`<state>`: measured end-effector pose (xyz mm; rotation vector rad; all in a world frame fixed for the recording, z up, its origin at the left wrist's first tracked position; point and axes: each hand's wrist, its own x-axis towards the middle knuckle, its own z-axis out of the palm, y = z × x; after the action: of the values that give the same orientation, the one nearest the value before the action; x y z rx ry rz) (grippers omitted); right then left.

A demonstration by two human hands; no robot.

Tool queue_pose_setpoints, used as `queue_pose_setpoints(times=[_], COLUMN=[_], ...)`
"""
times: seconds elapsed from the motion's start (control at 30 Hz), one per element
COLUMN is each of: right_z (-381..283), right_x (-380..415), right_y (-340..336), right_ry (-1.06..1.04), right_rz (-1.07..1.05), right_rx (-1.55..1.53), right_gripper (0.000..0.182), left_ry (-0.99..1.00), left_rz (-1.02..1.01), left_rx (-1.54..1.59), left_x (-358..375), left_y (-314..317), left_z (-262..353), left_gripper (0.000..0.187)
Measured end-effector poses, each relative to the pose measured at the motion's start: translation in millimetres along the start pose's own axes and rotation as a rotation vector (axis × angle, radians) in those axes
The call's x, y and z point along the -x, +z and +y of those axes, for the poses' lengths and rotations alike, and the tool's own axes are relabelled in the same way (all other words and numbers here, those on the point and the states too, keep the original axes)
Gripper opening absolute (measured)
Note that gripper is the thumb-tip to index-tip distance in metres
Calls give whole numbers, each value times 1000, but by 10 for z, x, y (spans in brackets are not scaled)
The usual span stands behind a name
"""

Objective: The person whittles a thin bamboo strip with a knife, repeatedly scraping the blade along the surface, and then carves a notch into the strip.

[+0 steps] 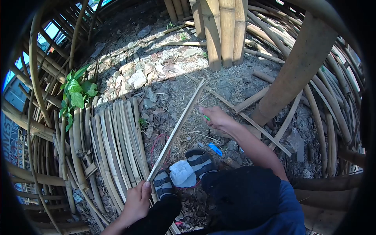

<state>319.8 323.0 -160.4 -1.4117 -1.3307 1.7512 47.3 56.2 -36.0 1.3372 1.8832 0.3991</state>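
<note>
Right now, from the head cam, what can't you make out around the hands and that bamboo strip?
- Small green object in the right hand: fingers cover most of it, too small to identify.
- Near end of the long pale split-bamboo strip: wrapped inside the left hand.
- Flat blue object on the straw-covered ground: too small to identify.
- Left forearm: cut off by the bottom edge.
- Frame corners: black lens vignette.

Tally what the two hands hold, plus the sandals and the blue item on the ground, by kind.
Bamboo strip, held at its near end by the left hand: 1
Small green item in the right hand: 1
Sandals: 2
Blue item on the ground: 1
Total: 5
</note>
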Motion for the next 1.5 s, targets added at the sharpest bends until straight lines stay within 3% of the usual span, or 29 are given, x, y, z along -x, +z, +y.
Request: queue_pose_setpoints(times=[0.07,0.13,0.2,0.23,0.33,0.4,0.43,0.5,0.53,0.6,0.63,0.73,1.07,1.13,1.2,1.23,1.4,1.47,1.5], right_z=[43,62,50,34,-86,-201,-200,-202,-187,-158,-142,-236,-288,-248,-147,-206,-215,-107,-11], right_x=[157,226,210,222,357,509,507,470,438,349,328,373,102,202,202,149,111,53,-261], right_y=[185,161,44,-11,-60,59,125,225,211,186,214,121,-8,139,185,64,56,69,-244], right_ry=[35,13,103,98,-8,-276,-274,-508,-511,-302,-173,-111,-120,-118,-162,-173,-121,-168,-182], right_rz=[-121,-114,92,90,163,89,92,-7,-8,-260,-276,-254,-162,-61,-229,-87,-125,-61,77], right_rx=[-118,-77,-295,-294,-310,-370,-370,-329,-329,-249,-228,-110,-37,-12,67,-38,63,2,44], right_gripper=[49,47,40,40,37,35,35,35,35,35,41,46,49,49,49,47,46,47,46], left_ry=[-18,-64,-62,-67,-76,-75,-76,-74,-73,-61,-51,-60,-47,-67,-76,-102,-82,-114,-127], left_rz=[1,-45,-25,-6,-15,-19,-16,-27,-35,-36,-40,-74,-40,-38,-46,-68,-62,-88,-94], left_rx=[12,59,48,45,84,72,60,55,51,66,82,99,8,42,35,28,23,32,27], left_x=[3,6,9,19,-7,-10,-7,-4,1,9,2,20,-26,-29,-33,5,-54,-9,44], left_y=[35,42,15,8,16,25,27,22,19,32,31,0,32,24,15,12,28,16,-6], left_z=[36,39,19,-4,-114,-78,-62,-63,-65,-114,-124,-93,-74,-150,-73,-58,-117,-70,-72], left_gripper=[46,47,46,46,46,46,46,45,45,45,45,46,48,48,49,49,50,50,50])
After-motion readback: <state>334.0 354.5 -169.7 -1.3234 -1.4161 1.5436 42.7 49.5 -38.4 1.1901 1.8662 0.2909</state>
